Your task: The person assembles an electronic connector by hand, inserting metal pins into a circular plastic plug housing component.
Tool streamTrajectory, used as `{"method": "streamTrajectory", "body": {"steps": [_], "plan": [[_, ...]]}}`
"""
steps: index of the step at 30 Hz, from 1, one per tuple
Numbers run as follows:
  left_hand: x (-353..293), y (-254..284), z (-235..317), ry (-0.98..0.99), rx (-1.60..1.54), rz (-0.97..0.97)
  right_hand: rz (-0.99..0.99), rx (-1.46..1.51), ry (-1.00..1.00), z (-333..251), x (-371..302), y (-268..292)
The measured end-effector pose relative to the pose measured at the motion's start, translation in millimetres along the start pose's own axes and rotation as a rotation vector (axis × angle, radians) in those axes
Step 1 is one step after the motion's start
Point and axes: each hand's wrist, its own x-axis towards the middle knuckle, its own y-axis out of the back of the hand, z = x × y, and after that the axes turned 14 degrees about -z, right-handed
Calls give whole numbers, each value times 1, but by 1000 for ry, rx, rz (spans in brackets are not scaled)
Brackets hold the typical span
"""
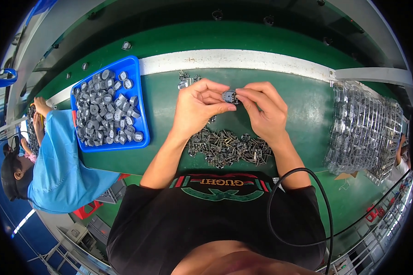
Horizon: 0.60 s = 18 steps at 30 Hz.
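A small round grey plastic part (228, 96) is pinched between the thumb and fingers of my left hand (192, 106), above the green tabletop. From the other side, my right hand (267, 109) closes its thumb and fingertips on the part's right edge, where dark or metallic bits show; I cannot make out whether it grips a separate piece. Beneath my wrists lies a loose pile of small metal pieces (229, 149). Just past my left fingers sits a smaller cluster of metal pieces (186, 81), partly hidden by that hand.
At the left, a blue tray (143, 110) holds many round grey parts. Stacked clear plastic trays (360, 128) stand at the right. Behind a white rail (234, 58), a green belt (170, 39) carries scattered parts. A person in blue (69, 165) works at the left. A black cable (326, 206) loops near my right arm.
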Motion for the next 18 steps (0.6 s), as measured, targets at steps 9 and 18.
{"method": "streamTrajectory", "body": {"steps": [9,18], "plan": [[-3,-5,0,37,-47,-52,70,-85,58,-3,-9,-13],[18,34,37,69,221,162,-110,129,-131,20,-7,-9]]}}
